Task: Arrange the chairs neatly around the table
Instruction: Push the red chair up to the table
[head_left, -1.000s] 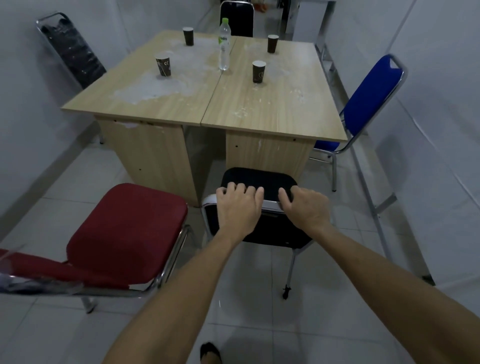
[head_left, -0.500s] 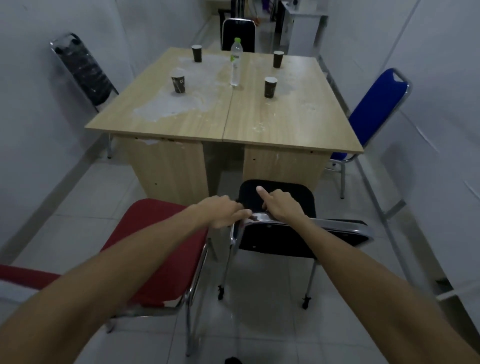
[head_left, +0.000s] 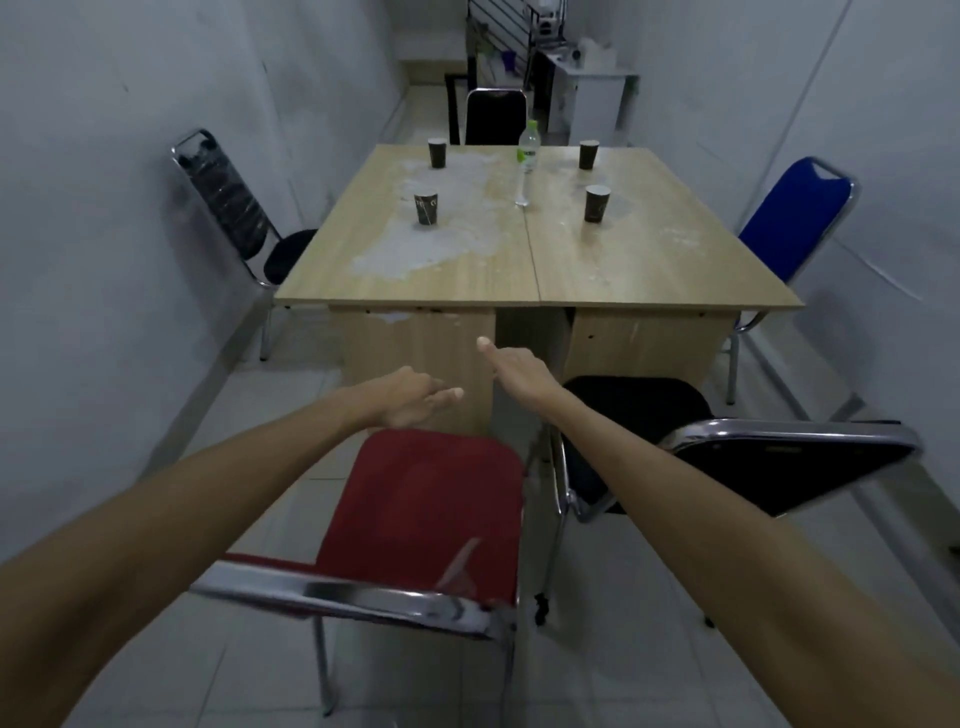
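Empty hands above two chairs

Left hand (head_left: 413, 395) and right hand (head_left: 517, 371) hover open-fingered over the red padded chrome-framed chair (head_left: 431, 514), beside the black padded chair (head_left: 639, 410).

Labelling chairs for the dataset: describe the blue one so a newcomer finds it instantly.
Start at the wooden table in the middle of the room and look along its right-hand side, by the white wall. The blue chair stands there, its seat mostly hidden behind the tabletop. It is the only blue one: the others around the table are black or red, though all share chrome frames.
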